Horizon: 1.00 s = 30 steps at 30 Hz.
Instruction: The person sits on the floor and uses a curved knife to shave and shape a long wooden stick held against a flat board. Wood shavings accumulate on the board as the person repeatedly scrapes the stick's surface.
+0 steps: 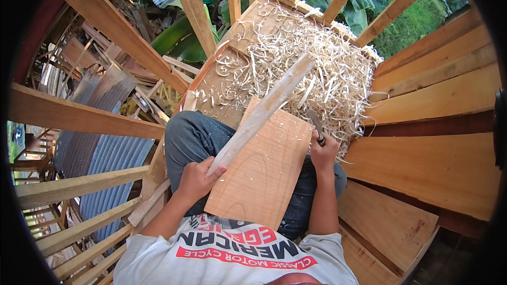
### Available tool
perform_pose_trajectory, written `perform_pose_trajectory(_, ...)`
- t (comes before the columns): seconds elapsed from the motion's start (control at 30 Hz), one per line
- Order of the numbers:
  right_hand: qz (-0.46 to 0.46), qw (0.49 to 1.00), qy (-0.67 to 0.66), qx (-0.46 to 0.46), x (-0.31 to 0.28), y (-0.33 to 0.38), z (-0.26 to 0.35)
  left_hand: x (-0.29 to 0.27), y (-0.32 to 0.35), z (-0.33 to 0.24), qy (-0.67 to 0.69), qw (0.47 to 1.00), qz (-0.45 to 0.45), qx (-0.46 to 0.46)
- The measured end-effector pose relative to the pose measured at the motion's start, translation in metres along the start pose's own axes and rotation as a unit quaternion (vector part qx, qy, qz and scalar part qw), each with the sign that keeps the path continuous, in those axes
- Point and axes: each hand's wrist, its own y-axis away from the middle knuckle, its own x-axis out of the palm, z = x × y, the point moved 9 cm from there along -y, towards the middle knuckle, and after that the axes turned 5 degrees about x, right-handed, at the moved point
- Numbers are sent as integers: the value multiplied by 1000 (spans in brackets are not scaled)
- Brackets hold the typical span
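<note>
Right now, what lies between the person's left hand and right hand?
In the head view, a flat wooden board lies between the left hand, gripping a pale stick, and the right hand, holding a knife.

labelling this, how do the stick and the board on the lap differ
The stick is long and narrow; the board is broad and flat. The stick looks whitish; the board is reddish-tan. The left grip holds the stick; the board lies on the lap. Both appear wooden.

It's matt wood on the stick (259, 117), smooth-looking grained wood on the board (264, 163), thin wooden curls for shavings (330, 87), dull metal on the knife blade (315, 120), matt denim jeans (193, 134), ridged metal sheets (116, 158), softly sheened wood across the planks (422, 163)!
</note>
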Motion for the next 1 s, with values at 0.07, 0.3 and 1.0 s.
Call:
perform_pose_trajectory(0.07, 15, 998, 57, -31, 3, 11, 26, 0, 0, 0, -9, 1000, 3, -1)
perform_pose_trajectory(0.3, 54, 976, 186, -96, 38, 25, 84, 0, 4, -4, -57, 997, -28, 51)
perform_pose_trajectory(1.0, -27, 990, 118, -78, -16, -7, 12, 1, 6, 6, -47, 995, -71, 50)
